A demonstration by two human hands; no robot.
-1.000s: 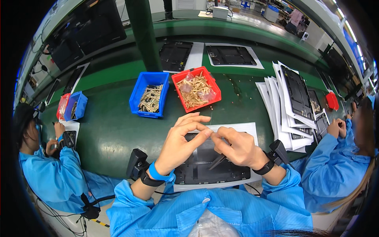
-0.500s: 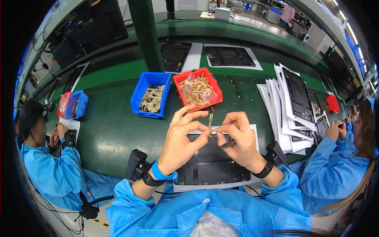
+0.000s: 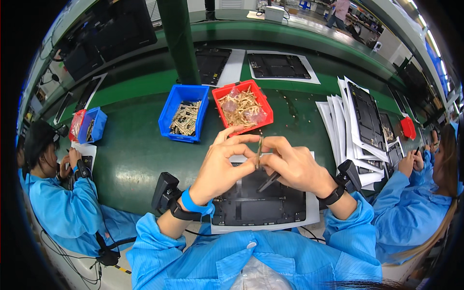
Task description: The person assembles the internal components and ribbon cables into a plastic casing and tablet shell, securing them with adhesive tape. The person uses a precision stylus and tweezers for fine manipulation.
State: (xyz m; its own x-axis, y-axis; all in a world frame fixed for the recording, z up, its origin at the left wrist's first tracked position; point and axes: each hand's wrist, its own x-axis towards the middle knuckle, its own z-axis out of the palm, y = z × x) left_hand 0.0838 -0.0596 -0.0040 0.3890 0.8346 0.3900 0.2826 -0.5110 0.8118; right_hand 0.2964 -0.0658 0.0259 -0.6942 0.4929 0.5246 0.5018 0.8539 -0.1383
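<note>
Above the middle of the work surface, my left hand (image 3: 227, 162) is closed, pinching a thin gold-coloured strip (image 3: 259, 151) between thumb and fingers. My right hand (image 3: 297, 166) meets it from the other side, its fingertips against the same upright strip. A slim dark tool (image 3: 268, 181), whose exact kind I cannot make out, is tucked in the right hand's grip and points down to the left. Beneath both hands a flat black device panel (image 3: 258, 205) lies on a white sheet (image 3: 313, 212); my hands hide its upper part.
Beyond my hands stand a blue bin (image 3: 166, 116) of metallic strips and a red bin (image 3: 266, 108) of gold-coloured scraps. White sheets and black panels (image 3: 365, 116) are stacked at right. Two more panels (image 3: 279, 66) lie farther back. Co-workers in blue sit on either side.
My right hand has come up and left against the strip, its fingers now higher along it. The dark tool shows more of its length below the hand.
</note>
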